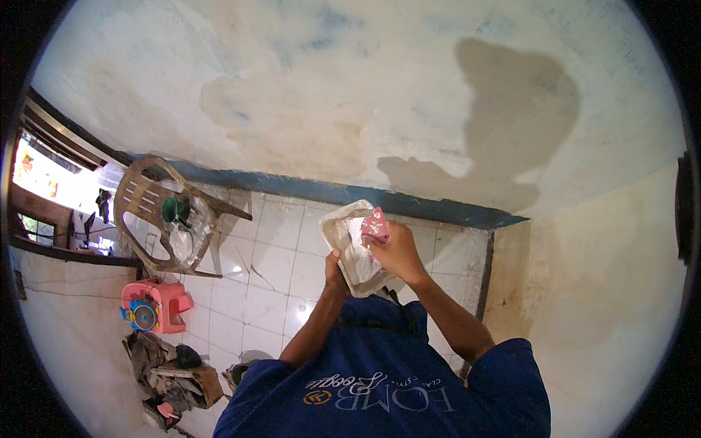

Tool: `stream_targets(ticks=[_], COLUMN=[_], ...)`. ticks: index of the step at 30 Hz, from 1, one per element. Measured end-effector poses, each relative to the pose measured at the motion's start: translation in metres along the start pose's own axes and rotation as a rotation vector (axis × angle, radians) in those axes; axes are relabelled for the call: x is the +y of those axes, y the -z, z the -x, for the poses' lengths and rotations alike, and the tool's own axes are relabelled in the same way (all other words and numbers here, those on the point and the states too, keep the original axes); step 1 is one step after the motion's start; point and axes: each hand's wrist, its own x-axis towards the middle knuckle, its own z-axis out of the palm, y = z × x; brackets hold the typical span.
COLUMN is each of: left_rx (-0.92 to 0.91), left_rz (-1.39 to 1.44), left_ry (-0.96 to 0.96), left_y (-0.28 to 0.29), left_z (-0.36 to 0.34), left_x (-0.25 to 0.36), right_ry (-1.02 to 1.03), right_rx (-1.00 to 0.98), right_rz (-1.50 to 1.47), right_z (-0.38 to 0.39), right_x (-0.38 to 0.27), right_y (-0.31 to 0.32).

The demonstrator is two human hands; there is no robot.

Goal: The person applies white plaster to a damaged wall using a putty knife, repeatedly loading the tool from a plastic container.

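Observation:
A shallow oblong tray (334, 232), crusted with pale residue, is held in front of my body. White paste (355, 232) lies inside it and is smeared along its walls. My left hand (334, 276) grips the tray's left side, thumb up by the rim. In my right hand (398, 252) is a pink putty scraper (375, 225), its flat blade spotted with white paste. The blade is over the right part of the tray; whether it touches the paste I cannot tell. Most of my left fingers are hidden beneath the tray.
Ahead rises a patchy pale wall (307, 109) with a blue band (314, 190) at its foot. To the left, a brown plastic chair (139, 191) carries a green container (175, 210). Nearby are a pink stool (174, 306) and a cardboard box (208, 383) among clutter on white floor tiles (270, 270).

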Motion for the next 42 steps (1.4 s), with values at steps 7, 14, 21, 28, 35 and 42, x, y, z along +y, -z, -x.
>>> stream_targets(ticks=[7, 14, 21, 28, 35, 42], left_rx=[-0.062, -0.029, -0.201, -0.489, -0.477, -0.396], left_rz=[0.016, 0.148, 0.118, 0.219, 0.216, 0.203], left_ry=[-0.113, -0.083, -0.104, 0.066, 0.11, 0.041], left_y=[-0.001, -0.001, -0.001, 0.024, 0.013, 0.01], left_z=[-0.002, -0.013, -0.031, -0.038, -0.033, -0.034], left_x=[0.014, 0.02, 0.021, 0.02, 0.005, -0.016], right_ry=[-0.174, -0.437, -0.485, 0.041, 0.647, 0.796], right_rx=[-0.052, 0.049, 0.12, 0.749, 1.079, 1.193], right_rz=[-0.247, -0.836, -1.366, -0.843, 0.742, 1.16], right_z=[0.002, 0.015, 0.047, 0.02, -0.032, -0.104], right_x=[-0.003, 0.011, 0.061, 0.036, -0.047, -0.032], right_y=[0.009, 0.037, 0.052, 0.176, 0.364, 0.401])
